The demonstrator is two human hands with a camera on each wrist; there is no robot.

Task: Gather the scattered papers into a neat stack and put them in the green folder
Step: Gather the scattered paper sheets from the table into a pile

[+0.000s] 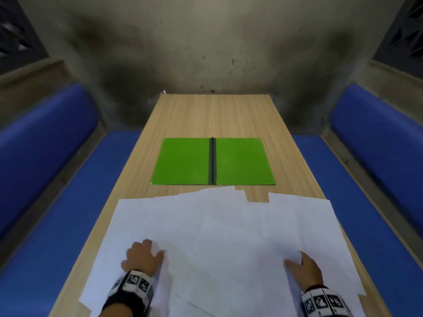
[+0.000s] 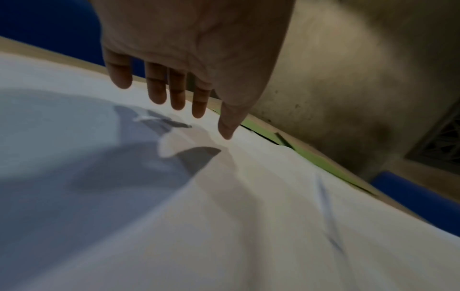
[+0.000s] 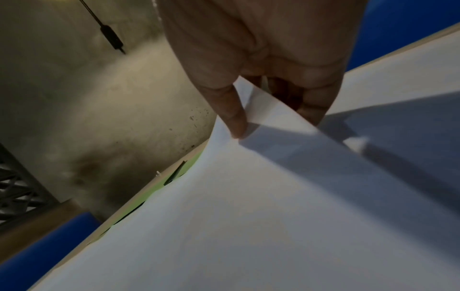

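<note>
Papers (image 1: 229, 229): white loose sheets, overlapping, spread across the tabletop's (image 1: 206, 115) near end from left edge to right edge. Judged light, limp, slippery on one another, easily creased; best taken by outer edges and squared together. Right hand (image 1: 302, 271): pinches a lifted sheet corner between thumb (image 3: 234, 116) and fingers. Left hand (image 1: 142, 257): fingers straight and spread over the sheets, gripping nothing. Green folder (image 1: 183, 161): open flat mid-tabletop, just beyond the papers, unobstructed. Blue benches (image 1: 45, 202) flank both long edges.
</note>
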